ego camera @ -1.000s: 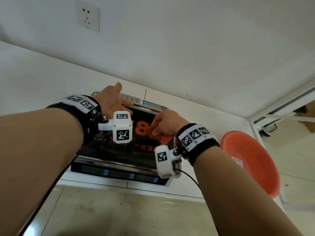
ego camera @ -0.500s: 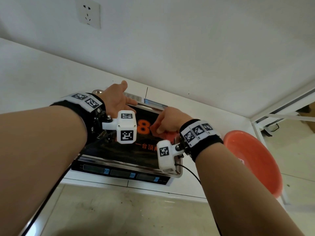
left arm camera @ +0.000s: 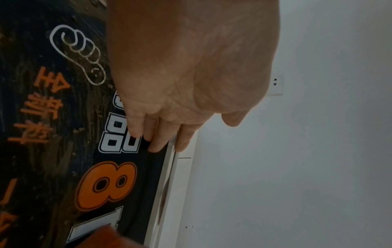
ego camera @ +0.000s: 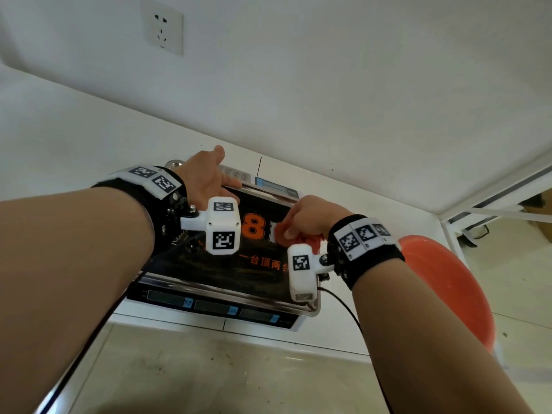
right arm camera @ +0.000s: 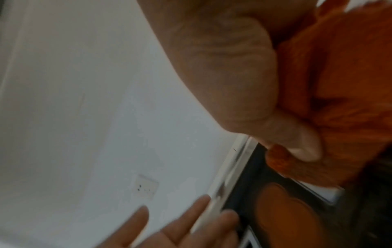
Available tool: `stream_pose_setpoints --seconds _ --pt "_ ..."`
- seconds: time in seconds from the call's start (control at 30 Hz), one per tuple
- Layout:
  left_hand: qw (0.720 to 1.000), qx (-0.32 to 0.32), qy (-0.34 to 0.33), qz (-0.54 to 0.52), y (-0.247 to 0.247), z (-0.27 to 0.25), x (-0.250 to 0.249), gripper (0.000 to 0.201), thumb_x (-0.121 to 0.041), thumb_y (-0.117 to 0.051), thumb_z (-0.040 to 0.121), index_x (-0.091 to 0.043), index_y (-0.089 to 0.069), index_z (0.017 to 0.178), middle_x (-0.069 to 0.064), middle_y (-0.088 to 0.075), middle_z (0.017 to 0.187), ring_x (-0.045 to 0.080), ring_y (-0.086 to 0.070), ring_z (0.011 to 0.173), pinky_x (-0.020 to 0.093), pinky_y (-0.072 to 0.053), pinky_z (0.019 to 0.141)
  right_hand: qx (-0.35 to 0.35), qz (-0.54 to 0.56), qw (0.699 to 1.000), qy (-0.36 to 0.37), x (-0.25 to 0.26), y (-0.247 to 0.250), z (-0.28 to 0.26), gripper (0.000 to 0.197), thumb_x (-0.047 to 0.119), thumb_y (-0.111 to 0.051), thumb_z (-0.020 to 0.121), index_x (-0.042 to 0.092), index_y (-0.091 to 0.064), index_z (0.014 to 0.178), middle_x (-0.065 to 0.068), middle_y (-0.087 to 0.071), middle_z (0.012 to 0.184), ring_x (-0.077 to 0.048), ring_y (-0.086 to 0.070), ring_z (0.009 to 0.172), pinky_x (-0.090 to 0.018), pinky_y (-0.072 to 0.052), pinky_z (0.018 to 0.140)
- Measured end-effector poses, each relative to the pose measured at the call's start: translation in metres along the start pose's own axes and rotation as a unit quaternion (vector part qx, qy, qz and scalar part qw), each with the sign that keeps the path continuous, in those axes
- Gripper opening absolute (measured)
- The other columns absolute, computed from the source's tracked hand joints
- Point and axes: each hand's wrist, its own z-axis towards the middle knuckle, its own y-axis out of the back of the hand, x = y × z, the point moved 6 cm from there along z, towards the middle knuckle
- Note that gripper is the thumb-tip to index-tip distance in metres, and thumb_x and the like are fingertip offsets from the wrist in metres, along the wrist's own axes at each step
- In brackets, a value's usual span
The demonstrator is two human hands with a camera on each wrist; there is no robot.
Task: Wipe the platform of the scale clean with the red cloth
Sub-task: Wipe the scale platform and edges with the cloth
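Observation:
The scale point(ego camera: 215, 307) sits on a white counter, its black platform point(ego camera: 227, 273) printed with an orange 8 and smeared with brownish streaks point(left arm camera: 63, 117). My right hand point(ego camera: 307, 218) grips the bunched red cloth point(ego camera: 310, 242) and presses it on the platform's far right part; the cloth point(right arm camera: 339, 83) fills my palm in the right wrist view. My left hand point(ego camera: 209, 177) lies flat with straight fingers point(left arm camera: 157, 144) on the platform's far edge, by the metal rim point(left arm camera: 167, 176). The keypad is partly hidden behind it.
An orange-red plastic basin point(ego camera: 448, 291) stands right of the scale, past the counter's edge. A white wall with a socket point(ego camera: 162, 28) rises close behind. A black cable point(ego camera: 352, 315) runs from my right wrist. Tiled floor lies below the counter's front edge.
My right hand has slid the cloth farther from me and slightly right across the platform. The left hand has kept its place on the far edge.

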Motion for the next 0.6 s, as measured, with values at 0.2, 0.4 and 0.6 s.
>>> stream_pose_setpoints --seconds 0.2,0.4,0.6 --pt "1.000 0.001 0.003 0.007 -0.004 -0.002 -0.001 0.083 -0.067 -0.015 0.092 -0.008 -0.031 0.148 0.027 -0.025 0.153 0.044 -0.022 0.142 0.052 -0.029 0.107 -0.071 0.130 0.989 -0.014 -0.009 0.027 0.005 0.016 0.000 -0.066 0.089 0.013 -0.063 0.098 -0.007 -0.066 0.075 -0.022 -0.064 0.066 -0.031 -0.053 0.050" --pt "1.000 0.004 0.008 -0.008 -0.002 -0.003 0.001 0.081 -0.066 -0.015 0.093 -0.009 -0.031 0.148 0.027 -0.026 0.153 0.046 -0.020 0.142 0.054 -0.033 0.096 -0.161 0.084 0.982 -0.042 -0.012 0.020 0.014 0.012 0.004 -0.064 0.083 0.011 -0.074 0.081 -0.011 -0.077 0.077 -0.029 -0.076 0.075 -0.047 -0.064 0.074" --pt "1.000 0.000 0.004 -0.016 -0.002 0.001 0.000 0.080 -0.064 -0.015 0.094 -0.008 -0.032 0.148 0.029 -0.028 0.151 0.047 -0.024 0.140 0.054 -0.037 0.090 -0.114 -0.003 0.992 -0.053 -0.009 0.009 0.010 0.019 0.019 -0.073 0.082 0.007 -0.075 0.096 -0.012 -0.076 0.086 -0.030 -0.074 0.083 -0.044 -0.063 0.078"
